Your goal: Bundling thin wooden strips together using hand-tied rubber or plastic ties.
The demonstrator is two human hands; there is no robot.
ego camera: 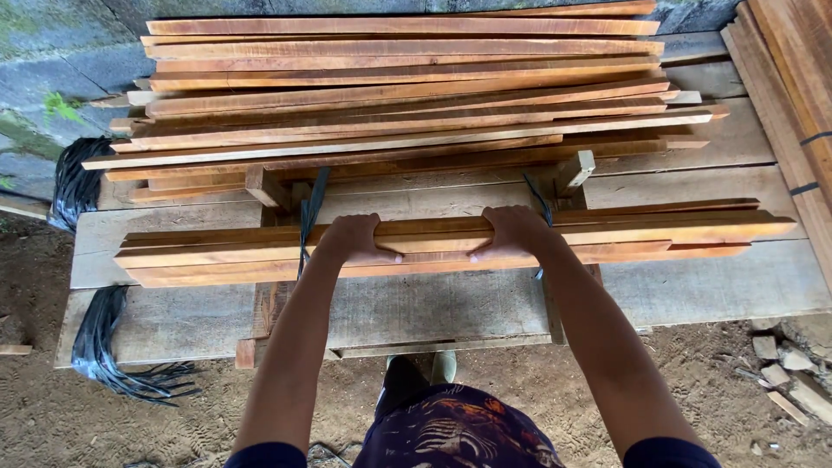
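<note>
Left to right: black strap bundles (104, 347) hang at the bench's left end, over dirt ground (130, 416). The left hand (354, 240) and right hand (511, 232), set apart, each clamp the bundle of wooden slats (217, 251) lying across the plank bench (711, 286), near its front edge. Behind it, a larger slat pile (399, 95) fills the rear. Bare planking lies open beside the bundle's right end; stone rubble (793, 373) lies below, stacked boards (793, 78) flank right.
</note>
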